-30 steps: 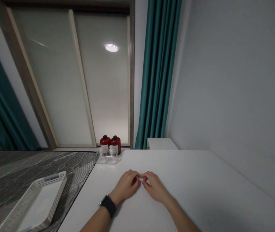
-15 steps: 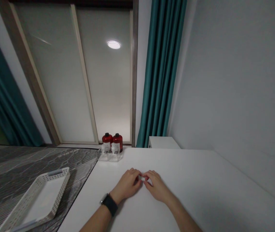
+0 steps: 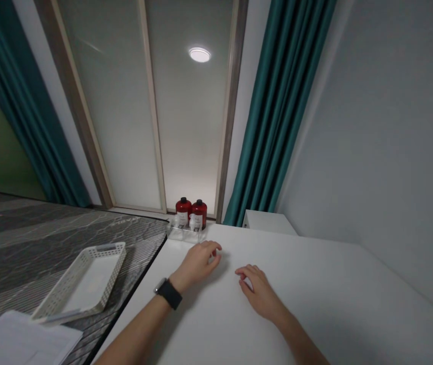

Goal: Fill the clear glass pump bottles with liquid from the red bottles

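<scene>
Far left: teal curtain [image 3: 22, 106]. Below it, white paper sheets [image 3: 22, 339] on a dark grey, veined and ribbed surface [image 3: 7, 253], next to the near end of a white perforated plastic basket [image 3: 110, 286], oblong and shallow.

Then the white tabletop [image 3: 216, 329]. Clear plastic tray [image 3: 175, 234] near its far left corner. Two red bottles with black caps [image 3: 183, 208], upright side by side at the tray's back; inside or just behind, cannot tell. Smaller white-topped items [image 3: 193, 221] in front of them, detail too small.

Left hand [image 3: 196, 264], black-banded watch [image 3: 170, 294] on wrist: near the tray, grip loose, thumb parted from fingers. Right hand [image 3: 260, 295]: apart from the left, fingers curled over tabletop; cannot tell whether its grip holds anything.
</scene>
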A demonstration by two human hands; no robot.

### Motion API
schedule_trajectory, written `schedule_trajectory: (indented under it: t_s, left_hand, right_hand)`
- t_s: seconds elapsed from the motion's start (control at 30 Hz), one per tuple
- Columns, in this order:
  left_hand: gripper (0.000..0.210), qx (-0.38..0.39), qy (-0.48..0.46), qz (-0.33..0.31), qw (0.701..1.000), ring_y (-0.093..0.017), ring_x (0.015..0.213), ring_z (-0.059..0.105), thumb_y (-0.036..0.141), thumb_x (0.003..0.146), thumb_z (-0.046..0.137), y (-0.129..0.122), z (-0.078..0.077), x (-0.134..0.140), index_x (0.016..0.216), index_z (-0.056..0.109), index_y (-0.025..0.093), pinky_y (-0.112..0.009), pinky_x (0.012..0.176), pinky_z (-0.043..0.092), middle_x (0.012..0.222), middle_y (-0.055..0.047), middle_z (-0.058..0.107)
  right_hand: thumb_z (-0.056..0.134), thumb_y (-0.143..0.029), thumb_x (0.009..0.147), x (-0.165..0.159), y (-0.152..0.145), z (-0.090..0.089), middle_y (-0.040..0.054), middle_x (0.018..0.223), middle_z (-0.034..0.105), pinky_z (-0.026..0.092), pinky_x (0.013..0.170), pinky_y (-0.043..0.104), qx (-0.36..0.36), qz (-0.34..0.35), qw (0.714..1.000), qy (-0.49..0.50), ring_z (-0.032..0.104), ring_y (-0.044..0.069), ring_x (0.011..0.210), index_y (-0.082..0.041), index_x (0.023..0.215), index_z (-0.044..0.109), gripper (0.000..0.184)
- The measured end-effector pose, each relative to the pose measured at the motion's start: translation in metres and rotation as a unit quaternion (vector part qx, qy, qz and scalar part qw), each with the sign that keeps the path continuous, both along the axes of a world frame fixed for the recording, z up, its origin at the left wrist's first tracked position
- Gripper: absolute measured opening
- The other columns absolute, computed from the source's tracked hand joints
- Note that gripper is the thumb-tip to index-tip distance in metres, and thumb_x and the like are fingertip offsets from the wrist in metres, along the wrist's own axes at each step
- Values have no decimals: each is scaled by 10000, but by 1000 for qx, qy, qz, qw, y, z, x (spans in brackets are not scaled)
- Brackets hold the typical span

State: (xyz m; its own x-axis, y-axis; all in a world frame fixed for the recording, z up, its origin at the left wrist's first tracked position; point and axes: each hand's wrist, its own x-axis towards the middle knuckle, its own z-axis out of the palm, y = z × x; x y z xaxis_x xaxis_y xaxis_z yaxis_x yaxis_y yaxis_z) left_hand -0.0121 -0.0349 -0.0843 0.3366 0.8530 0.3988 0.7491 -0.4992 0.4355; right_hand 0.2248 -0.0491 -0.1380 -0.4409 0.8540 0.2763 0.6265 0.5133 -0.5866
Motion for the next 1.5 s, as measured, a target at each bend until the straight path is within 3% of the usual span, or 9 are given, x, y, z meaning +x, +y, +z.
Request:
schedule_trajectory:
  t_s: [0.27,0.53,0.63,0.77,0.9,1.03,1.33,1.5]
  left_hand:
    - [161,20,-37,129,991,-212,801,629,166,876,512,6,-25,-37,906,669,190,-322,765,463,850,-54,697]
    - [169,8,-108,245,963,-180,735,617,187,884,509,16,-32,-48,987,643,194,-292,698,455,846,-28,683]
    - [171,9,-158,271,949,-180,744,612,188,871,525,19,-35,-50,1003,633,193,-283,682,448,837,-24,670]
    - [201,16,-191,301,934,-178,758,609,188,865,532,21,-37,-55,1051,608,193,-284,695,454,854,-19,656]
    - [221,26,-211,321,923,-176,767,609,175,867,523,22,-37,-60,1078,585,194,-283,705,463,873,-21,647]
    - [246,23,-217,330,918,-174,744,607,165,851,542,23,-38,-63,1094,578,190,-283,684,461,882,-23,648]
    - [340,11,-191,329,925,-177,765,610,169,853,552,26,-46,-65,1193,555,188,-298,720,474,969,-43,641]
    - [412,18,-173,302,937,-235,958,621,193,841,578,21,-42,-60,1250,531,173,-352,832,503,1114,-100,602]
  right_hand:
    - [511,-153,877,-17,-13,8,62,992,660,456,943,427,-26,24,999,22,606,254,1004,-247,1060,638,242]
    - [531,-108,860,-53,-20,10,82,1150,628,431,988,440,-16,76,997,1,567,272,1110,-258,1163,612,347]
    - [530,-97,858,-72,-8,13,87,1167,626,416,990,444,11,98,995,-25,559,276,1123,-250,1215,589,393]
    - [522,-139,878,-99,31,13,96,1213,597,416,988,455,52,82,995,-38,548,284,1156,-244,1286,543,422]
    - [514,-180,888,-123,75,8,108,1199,560,435,980,475,87,27,996,3,570,284,1119,-240,1361,476,478]
    - [503,-204,903,-138,99,3,122,1220,529,455,963,473,104,31,994,19,569,287,1131,-257,1431,413,538]
    - [504,-208,924,-143,113,6,153,1438,464,428,1037,521,105,45,993,-24,467,309,1327,-234,1355,523,432]
    - [486,-239,937,-130,109,8,143,1508,447,371,1128,508,95,89,991,7,410,275,1400,-199,1255,570,331]
